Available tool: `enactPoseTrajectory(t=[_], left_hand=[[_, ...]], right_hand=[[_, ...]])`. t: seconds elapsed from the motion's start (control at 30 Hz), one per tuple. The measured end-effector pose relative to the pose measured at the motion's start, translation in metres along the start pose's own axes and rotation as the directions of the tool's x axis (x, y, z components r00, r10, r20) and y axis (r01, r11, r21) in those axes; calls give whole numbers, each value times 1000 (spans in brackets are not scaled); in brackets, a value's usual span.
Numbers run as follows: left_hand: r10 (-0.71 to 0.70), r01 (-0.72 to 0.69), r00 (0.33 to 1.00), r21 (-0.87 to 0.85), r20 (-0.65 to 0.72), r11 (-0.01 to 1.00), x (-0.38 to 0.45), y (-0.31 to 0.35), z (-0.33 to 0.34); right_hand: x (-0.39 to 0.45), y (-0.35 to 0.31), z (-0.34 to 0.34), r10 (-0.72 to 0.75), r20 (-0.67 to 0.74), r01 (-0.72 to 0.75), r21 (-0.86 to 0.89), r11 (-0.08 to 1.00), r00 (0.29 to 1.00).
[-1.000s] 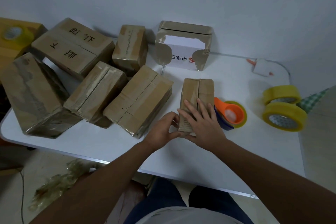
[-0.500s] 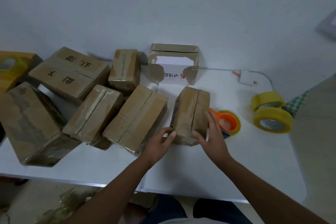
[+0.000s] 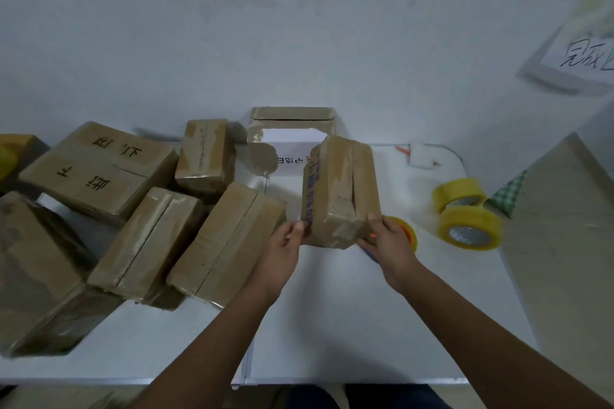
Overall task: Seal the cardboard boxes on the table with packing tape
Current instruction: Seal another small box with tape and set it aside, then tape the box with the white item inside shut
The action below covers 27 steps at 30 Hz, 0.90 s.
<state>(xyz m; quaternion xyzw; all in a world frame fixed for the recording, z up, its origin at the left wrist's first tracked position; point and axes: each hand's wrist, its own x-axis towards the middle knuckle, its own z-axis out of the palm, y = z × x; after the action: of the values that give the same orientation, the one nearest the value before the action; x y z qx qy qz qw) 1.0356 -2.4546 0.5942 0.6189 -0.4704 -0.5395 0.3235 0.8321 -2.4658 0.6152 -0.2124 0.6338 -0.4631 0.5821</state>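
Dim, cool, even light; soft image.
We note faint shadows under the boxes [image 3: 229, 242], motion smear upper right, and wide-angle bending at the edges.

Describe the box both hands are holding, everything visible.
The held box is a small brown cardboard carton, glossy with old tape, a centre seam along its top and blue print down its left side. It is tilted, near end raised above the table. The left hand and right hand grip its near corners.
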Motion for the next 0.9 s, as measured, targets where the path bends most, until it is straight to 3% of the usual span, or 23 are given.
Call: enactPoseTrajectory(t=[0.13,0.33,0.47,0.7,0.83,0.9], left_hand=[[-9,9,1000,18,3,1000,32,18,18],[-34,33,999,71,18,997,70,38,39],[-73,70,997,83,36,994,93,50,56],[-107,105,994,71,27,992,132,59,79],[-90,91,996,29,-22,995,146,55,73],[-75,76,990,8,-124,997,154,57,60]], right_hand=[[30,-32,-16,-56,-123,61,44,997,991],[91,-61,-41,-118,-270,44,-266,963,956],[132,-74,-48,-136,-229,34,-400,916,964],[173,-89,-61,-147,-146,66,-452,890,978],[166,-96,-51,-526,-85,349,-657,668,846],[163,-98,-34,-597,23,468,-645,604,802]])
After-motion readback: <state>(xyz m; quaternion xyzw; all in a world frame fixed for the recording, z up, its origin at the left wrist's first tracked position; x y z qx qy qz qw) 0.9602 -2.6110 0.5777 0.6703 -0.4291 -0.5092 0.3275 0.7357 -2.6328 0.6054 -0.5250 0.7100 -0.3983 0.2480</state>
